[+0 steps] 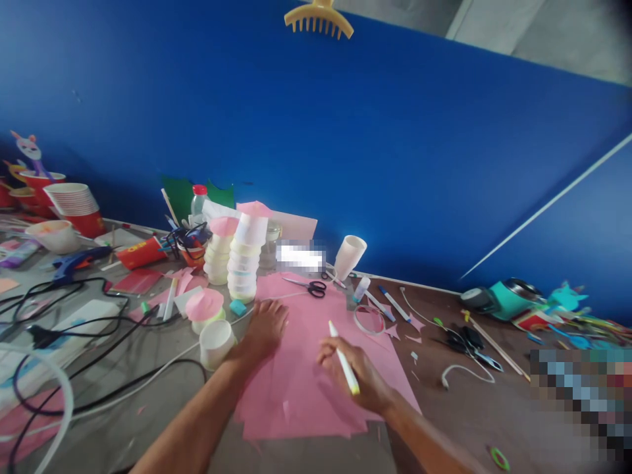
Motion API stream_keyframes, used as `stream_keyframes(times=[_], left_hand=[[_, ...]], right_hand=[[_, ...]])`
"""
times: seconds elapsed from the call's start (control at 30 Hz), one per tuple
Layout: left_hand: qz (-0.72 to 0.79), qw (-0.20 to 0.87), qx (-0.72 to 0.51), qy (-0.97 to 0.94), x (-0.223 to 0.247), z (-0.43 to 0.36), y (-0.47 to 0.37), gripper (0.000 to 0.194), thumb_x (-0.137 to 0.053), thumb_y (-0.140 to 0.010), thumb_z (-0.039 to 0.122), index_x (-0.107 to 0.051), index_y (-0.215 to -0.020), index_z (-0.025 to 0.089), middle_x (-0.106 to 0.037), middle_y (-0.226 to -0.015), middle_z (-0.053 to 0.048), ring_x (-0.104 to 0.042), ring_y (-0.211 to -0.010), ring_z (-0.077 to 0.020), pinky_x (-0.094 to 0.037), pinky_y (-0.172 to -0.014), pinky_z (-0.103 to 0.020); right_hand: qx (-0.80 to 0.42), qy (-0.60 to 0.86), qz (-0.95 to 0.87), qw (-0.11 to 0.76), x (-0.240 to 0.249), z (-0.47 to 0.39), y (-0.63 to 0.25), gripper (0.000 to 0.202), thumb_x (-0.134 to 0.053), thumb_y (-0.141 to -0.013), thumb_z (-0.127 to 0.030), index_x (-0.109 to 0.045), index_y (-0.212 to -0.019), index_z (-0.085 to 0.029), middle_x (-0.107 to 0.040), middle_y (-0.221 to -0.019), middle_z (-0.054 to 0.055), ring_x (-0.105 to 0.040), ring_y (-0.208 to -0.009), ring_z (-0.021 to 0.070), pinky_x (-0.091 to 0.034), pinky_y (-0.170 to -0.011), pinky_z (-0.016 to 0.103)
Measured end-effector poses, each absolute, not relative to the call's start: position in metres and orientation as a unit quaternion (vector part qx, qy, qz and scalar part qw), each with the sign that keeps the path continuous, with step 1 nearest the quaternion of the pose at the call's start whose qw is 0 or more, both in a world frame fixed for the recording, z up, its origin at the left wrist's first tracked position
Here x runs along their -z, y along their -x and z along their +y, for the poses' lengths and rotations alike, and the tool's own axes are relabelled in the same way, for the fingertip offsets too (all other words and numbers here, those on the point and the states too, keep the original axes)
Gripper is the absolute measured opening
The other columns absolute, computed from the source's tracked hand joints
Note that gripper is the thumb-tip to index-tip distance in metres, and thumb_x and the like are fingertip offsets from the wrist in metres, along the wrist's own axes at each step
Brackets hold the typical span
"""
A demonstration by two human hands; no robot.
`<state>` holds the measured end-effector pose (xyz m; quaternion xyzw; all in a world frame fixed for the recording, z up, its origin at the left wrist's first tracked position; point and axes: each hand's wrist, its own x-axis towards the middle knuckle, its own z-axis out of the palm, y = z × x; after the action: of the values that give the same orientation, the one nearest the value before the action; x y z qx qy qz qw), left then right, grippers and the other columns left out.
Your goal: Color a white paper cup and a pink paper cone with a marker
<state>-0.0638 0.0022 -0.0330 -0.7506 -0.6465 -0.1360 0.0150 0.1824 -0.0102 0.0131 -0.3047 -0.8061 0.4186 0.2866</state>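
Observation:
Pink paper sheets (301,395) lie stacked in front of me. My left hand (266,329) rests flat on their left edge, fingers stretched out. In my right hand (358,372), above the paper, is a white marker (344,362) with a yellow end; its tip points up and away from me. Dark-handled scissors (316,288) lie at the top of the paper. A roll of clear tape (369,319) and a small glue bottle (362,288) are at its upper right. Beside my left wrist stands a white paper cup (216,343).
Towers of stacked white cups (244,263) with pink tops stand behind my left hand. Black cables (108,388) and a blue glue gun (79,262) spread over the left side. A teal bottle (513,299) lies at the right. A blue partition (316,138) closes off the back.

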Motion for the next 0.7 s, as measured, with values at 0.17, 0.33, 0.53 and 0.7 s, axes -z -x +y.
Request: stream_keyframes(times=[0.17,0.33,0.53,0.7], left_hand=[[-0.648,0.013,0.136,0.749,0.026,-0.002,0.063,0.026,-0.042,-0.094,0.019,-0.06,-0.113,0.022,-0.062,-0.122,-0.011,-0.052,-0.115,-0.0286,-0.031,-0.107,-0.05],[-0.657,-0.002,0.118,0.745,0.02,-0.003,0.061,0.027,-0.041,-0.095,0.019,-0.06,-0.115,0.021,-0.062,-0.124,-0.011,-0.051,-0.118,-0.0298,-0.03,-0.108,-0.054],[-0.657,-0.001,0.125,0.743,0.022,-0.002,0.061,0.027,-0.044,-0.096,0.021,-0.062,-0.116,0.022,-0.063,-0.126,-0.009,-0.052,-0.12,-0.0302,-0.032,-0.109,-0.053],[-0.651,0.021,0.186,0.736,0.03,0.0,0.064,0.023,-0.047,-0.094,0.019,-0.065,-0.107,0.021,-0.065,-0.121,-0.009,-0.057,-0.113,-0.0296,-0.035,-0.105,-0.054]], right_hand=[[-0.299,0.387,-0.778,0.395,0.009,0.032,-0.162,0.028,-0.05,-0.092,-0.032,-0.052,-0.118,-0.021,-0.074,-0.093,0.008,-0.073,-0.084,0.0234,-0.06,-0.076,0.039],[-0.2,0.35,-0.833,0.379,0.033,0.045,-0.138,0.039,-0.056,-0.083,-0.019,-0.051,-0.122,-0.022,-0.071,-0.108,0.012,-0.07,-0.101,0.0284,-0.059,-0.087,0.044],[-0.148,0.36,-0.85,0.356,0.053,0.055,-0.12,0.066,-0.053,-0.077,-0.009,-0.038,-0.14,-0.02,-0.069,-0.112,0.013,-0.067,-0.103,0.0293,-0.057,-0.09,0.049],[-0.121,0.338,-0.867,0.345,0.064,0.057,-0.115,0.075,-0.048,-0.078,-0.006,-0.026,-0.149,-0.017,-0.069,-0.11,0.013,-0.066,-0.101,0.0281,-0.056,-0.09,0.05]])
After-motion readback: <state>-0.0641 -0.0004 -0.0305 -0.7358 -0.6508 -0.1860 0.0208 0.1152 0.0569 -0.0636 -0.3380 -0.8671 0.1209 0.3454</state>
